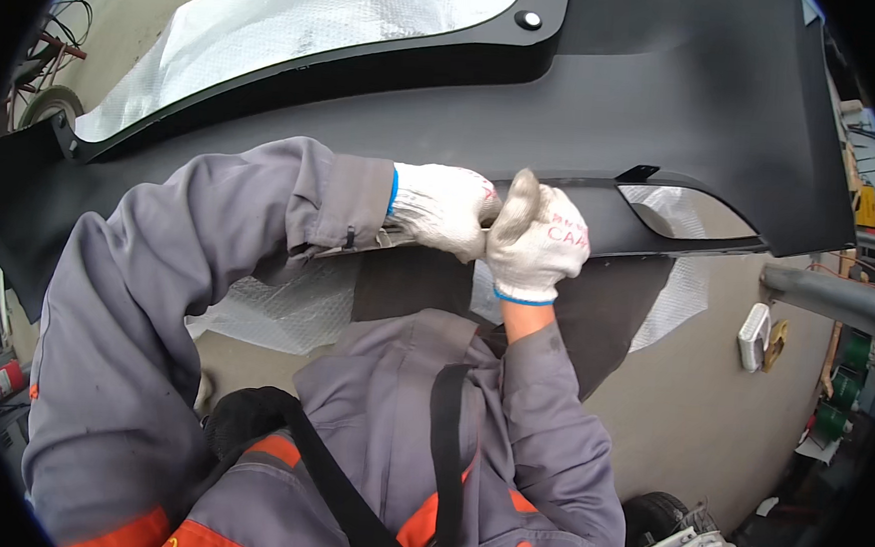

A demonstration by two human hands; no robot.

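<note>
A long black molded panel [667, 117] spreads across the upper view, its near edge turned toward the person's waist, probably so that both hands can work along it without a long reach. The left hand [446, 209] and the right hand [540, 238] meet at the middle of that near edge, in front of the chest, both in pale knit gloves with blue cuffs, likely worn for grip and to spare the skin and the finish. The left forearm crosses from the side while the right rises from below, which lets the knuckles come together at one spot. The fingers of both hands are bent inward, the right thumb pointing up and away from the body; their tips are hidden, so I cannot tell whether they are clenched on the panel's lip or grasping something small. Silvery bubble sheet [302, 35] shows beyond the panel's curved hollow and again below its near edge, seemingly a cushion against scuffs. The person's dark-trousered legs [610, 314] stand close to that edge, above the bare floor [692, 369], perhaps helping steady the panel.
</note>
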